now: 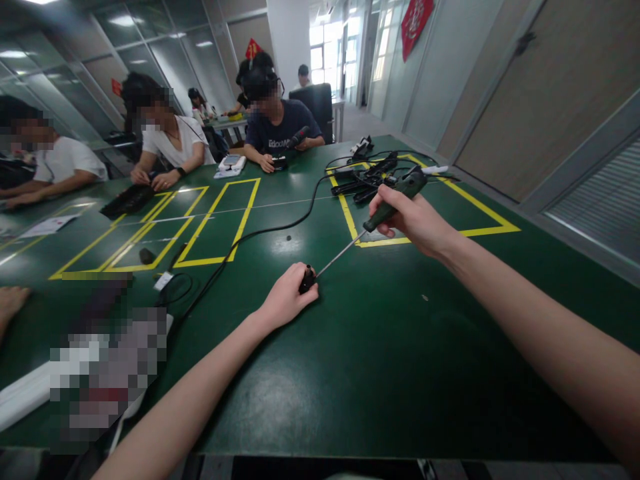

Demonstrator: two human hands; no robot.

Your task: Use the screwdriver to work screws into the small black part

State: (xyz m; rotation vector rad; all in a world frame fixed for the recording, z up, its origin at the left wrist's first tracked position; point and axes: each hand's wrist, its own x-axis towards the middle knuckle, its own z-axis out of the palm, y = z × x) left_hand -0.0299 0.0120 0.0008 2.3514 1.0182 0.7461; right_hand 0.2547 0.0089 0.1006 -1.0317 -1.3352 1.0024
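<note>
My left hand (290,293) rests on the green table (320,393) with its fingers closed round a small black part (307,280). In my right hand (407,217) is a screwdriver (383,215) with a dark green handle, held at a slant. Its long metal shaft points down and to the left, and the tip meets the right side of the black part or lies just beside it; which of the two cannot be told. Much of the part is hidden by my left fingers.
Black parts and cables (373,177) lie in a yellow taped square beyond my right hand. A black cable (270,230) crosses the table. Several people sit across and to the left, and a black tray (127,200) lies at the left.
</note>
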